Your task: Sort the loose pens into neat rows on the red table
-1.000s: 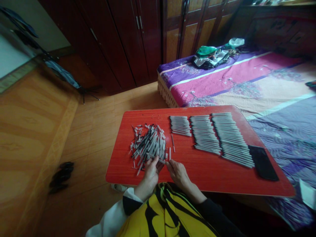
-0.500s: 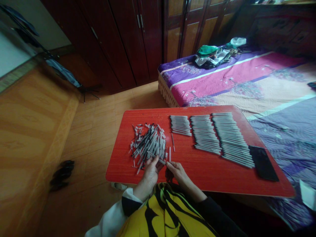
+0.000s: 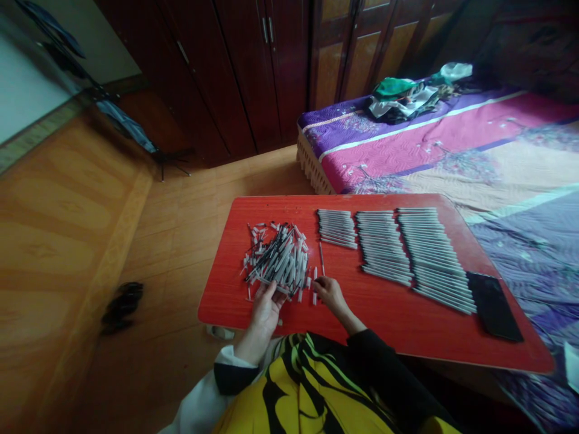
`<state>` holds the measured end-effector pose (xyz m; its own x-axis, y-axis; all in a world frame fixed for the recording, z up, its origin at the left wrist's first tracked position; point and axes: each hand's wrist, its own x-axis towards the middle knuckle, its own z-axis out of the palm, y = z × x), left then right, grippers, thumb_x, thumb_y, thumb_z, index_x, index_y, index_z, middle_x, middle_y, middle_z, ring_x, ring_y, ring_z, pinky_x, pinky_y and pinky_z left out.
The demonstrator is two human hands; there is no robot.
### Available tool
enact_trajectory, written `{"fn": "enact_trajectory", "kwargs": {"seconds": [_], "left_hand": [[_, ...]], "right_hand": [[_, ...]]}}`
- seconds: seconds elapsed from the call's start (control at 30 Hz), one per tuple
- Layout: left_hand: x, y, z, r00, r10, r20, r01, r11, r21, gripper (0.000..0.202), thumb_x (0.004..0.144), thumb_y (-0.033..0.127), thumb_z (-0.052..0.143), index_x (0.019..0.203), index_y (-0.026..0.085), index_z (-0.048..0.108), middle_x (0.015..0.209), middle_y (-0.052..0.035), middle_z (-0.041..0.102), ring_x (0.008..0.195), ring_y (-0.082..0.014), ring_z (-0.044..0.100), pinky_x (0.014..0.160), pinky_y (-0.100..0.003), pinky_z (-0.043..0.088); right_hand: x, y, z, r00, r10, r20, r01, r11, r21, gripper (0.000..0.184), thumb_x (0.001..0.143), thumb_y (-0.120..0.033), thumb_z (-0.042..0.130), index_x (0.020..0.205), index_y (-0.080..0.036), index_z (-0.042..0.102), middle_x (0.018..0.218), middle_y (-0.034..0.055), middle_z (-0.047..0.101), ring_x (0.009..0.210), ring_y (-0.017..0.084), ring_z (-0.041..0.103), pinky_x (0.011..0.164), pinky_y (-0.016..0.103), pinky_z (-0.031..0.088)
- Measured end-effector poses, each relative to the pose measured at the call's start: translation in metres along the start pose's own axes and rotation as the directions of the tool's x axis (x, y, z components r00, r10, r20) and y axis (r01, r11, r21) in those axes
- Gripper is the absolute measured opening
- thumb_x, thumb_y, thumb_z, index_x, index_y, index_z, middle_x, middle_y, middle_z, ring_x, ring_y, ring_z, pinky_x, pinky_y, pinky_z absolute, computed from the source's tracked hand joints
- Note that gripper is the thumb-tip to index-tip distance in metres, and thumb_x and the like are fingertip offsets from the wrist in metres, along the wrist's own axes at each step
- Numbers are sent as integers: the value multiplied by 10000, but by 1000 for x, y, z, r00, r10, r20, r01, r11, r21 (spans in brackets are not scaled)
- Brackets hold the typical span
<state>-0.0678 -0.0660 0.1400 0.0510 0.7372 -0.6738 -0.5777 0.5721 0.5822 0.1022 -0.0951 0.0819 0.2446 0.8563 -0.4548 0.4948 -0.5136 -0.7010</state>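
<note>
Three blocks of pens lay side by side in neat rows on the red table, seemingly the finished part, with the leftmost block the shortest. A sizeable heap of loose pen parts sat to their left, so much appeared left to do. At the heap's near edge, the left hand pinched a pen barrel; the right hand had its fingers bunched narrowly beside a clear tube, and whether they gripped anything could not be told. A black phone lay next to the rightmost block. Beyond stood a bed with piled clothes and a dark wardrobe.
</note>
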Motion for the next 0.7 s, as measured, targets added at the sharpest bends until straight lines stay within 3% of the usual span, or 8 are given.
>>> {"fn": "enact_trajectory", "kwargs": {"seconds": [0.13, 0.37, 0.57, 0.7], "left_hand": [[0, 2, -7, 1000, 0, -5, 0, 999, -34, 87, 761, 87, 603, 829, 137, 580, 723, -32, 663, 613, -131, 647, 579, -234, 521], [-2, -5, -2, 999, -30, -25, 30, 999, -14, 66, 764, 85, 602, 805, 129, 573, 707, -37, 657, 596, -131, 640, 570, -237, 523], [-1, -7, 0, 1000, -30, -9, 30, 1000, 0, 116, 749, 94, 614, 840, 144, 561, 745, -30, 655, 631, -131, 638, 584, -239, 513], [-1, -10, -1, 998, -50, 40, 45, 993, 112, 130, 731, 167, 644, 825, 152, 555, 681, -14, 628, 570, -123, 607, 537, -230, 485]], "right_hand": [[22, 16, 2, 995, -32, -92, 11, 976, -220, 259, 804, -282, 491, 983, -156, 629, 903, 141, 667, 909, 258, 607, 681, 298, 408], [29, 17, 23, 993, -107, -59, 73, 908, -412, 246, 832, -290, 486, 990, -164, 627, 887, 146, 671, 852, 240, 620, 678, 295, 391], [32, 23, 26, 991, -113, -75, 71, 904, -421, 249, 820, -263, 483, 1009, -152, 600, 839, 126, 673, 788, 209, 620, 630, 266, 374], [31, 29, 28, 985, -69, -157, 31, 972, -233, 260, 773, -217, 514, 1014, -146, 580, 778, 97, 661, 737, 189, 604, 593, 244, 346]]}}
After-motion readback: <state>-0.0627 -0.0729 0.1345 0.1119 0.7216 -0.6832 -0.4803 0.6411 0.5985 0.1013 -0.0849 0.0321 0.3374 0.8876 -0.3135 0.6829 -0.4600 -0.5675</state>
